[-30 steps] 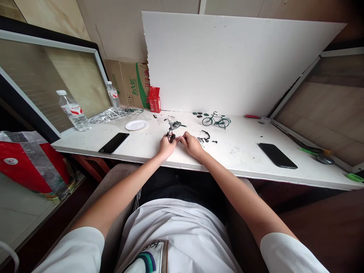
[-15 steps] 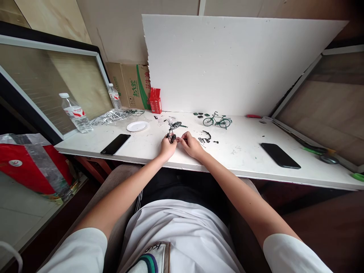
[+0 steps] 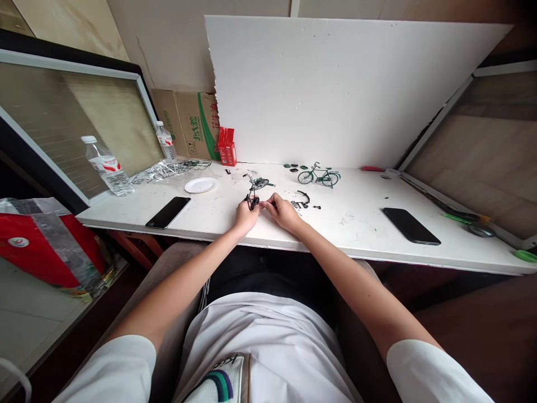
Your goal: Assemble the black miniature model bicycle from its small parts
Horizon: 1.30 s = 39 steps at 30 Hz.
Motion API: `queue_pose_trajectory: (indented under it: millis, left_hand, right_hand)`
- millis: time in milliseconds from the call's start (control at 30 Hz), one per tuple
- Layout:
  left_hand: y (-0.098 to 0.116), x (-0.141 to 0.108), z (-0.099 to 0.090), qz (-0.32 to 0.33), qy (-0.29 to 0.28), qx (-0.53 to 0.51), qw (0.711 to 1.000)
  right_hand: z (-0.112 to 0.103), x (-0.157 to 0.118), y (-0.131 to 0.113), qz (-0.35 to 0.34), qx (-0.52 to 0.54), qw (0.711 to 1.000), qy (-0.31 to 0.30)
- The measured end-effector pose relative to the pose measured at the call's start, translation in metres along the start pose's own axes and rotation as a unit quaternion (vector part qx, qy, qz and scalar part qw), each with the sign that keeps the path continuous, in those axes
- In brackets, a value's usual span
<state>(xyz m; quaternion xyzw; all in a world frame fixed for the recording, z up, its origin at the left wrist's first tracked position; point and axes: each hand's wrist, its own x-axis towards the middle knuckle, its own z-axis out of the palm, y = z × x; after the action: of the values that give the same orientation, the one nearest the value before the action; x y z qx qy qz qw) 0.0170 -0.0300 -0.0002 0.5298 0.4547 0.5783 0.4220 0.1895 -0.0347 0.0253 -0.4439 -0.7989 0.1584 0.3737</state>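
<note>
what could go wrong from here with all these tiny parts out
The black piece in the left hand looks thin, so it might bend or snap if the right hand, working right beside it, pushes too hard. The loose bits just past the right hand are small and could get swept aside. The left phone lies near the desk's front edge, so a knock might send it off.

We hold a thin black model frame [image 3: 252, 201] in our bare left hand [image 3: 246, 217], our bare right hand [image 3: 284, 214] close beside at three o'clock; a green spoke-wheeled model bicycle [image 3: 322, 179] stands at two, a round white plate [image 3: 201, 184] at ten.
</note>
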Motion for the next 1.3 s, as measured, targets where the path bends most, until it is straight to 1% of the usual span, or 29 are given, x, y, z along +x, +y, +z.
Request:
queue_pose_trajectory:
  millis: [100,200,333,533,633,767,867,1000,1100,1200,1233,1300]
  left_hand:
    - [0.005,-0.002,0.001,-0.016,-0.015,-0.014,1.000]
    - [0.008,-0.004,0.001,-0.019,-0.019,-0.016,1.000]
    - [0.007,-0.003,0.001,-0.020,-0.021,-0.006,1.000]
    - [0.004,-0.002,0.000,-0.015,-0.023,-0.001,1.000]
    - [0.005,-0.003,0.000,-0.011,-0.024,-0.001,1.000]
    - [0.009,-0.003,0.002,-0.025,-0.024,-0.017,0.999]
    - [0.011,-0.003,0.003,-0.034,-0.018,-0.028,0.999]
    - [0.013,-0.004,0.003,-0.036,-0.020,-0.052,0.998]
    - [0.016,-0.005,0.002,-0.042,-0.008,-0.067,0.997]
    - [0.019,-0.007,0.002,-0.035,-0.003,-0.067,0.997]
    - [0.020,-0.008,0.002,-0.030,0.000,-0.064,0.997]
    - [0.020,-0.009,0.002,-0.018,0.005,-0.059,0.998]
  right_hand:
    - [-0.001,0.000,-0.002,-0.003,-0.012,1.000,-0.002]
    - [-0.002,0.000,-0.003,0.002,-0.037,0.999,0.000]
    - [-0.001,0.000,-0.004,0.011,-0.070,0.997,-0.002]
    - [0.001,0.001,-0.004,0.016,-0.088,0.996,0.001]
    - [0.001,0.001,-0.002,0.015,-0.068,0.998,0.008]
    - [0.001,0.001,-0.003,0.015,-0.007,1.000,0.024]
    - [-0.003,0.002,-0.004,0.025,0.002,0.999,0.047]
    - [-0.021,0.010,0.004,0.046,0.031,0.995,0.086]
    - [-0.044,0.018,0.018,0.098,0.049,0.989,0.101]
    - [-0.068,0.022,0.029,0.131,0.040,0.981,0.134]
    - [-0.075,0.022,0.031,0.139,0.027,0.980,0.138]
    - [-0.088,0.020,0.033,0.150,0.005,0.982,0.116]
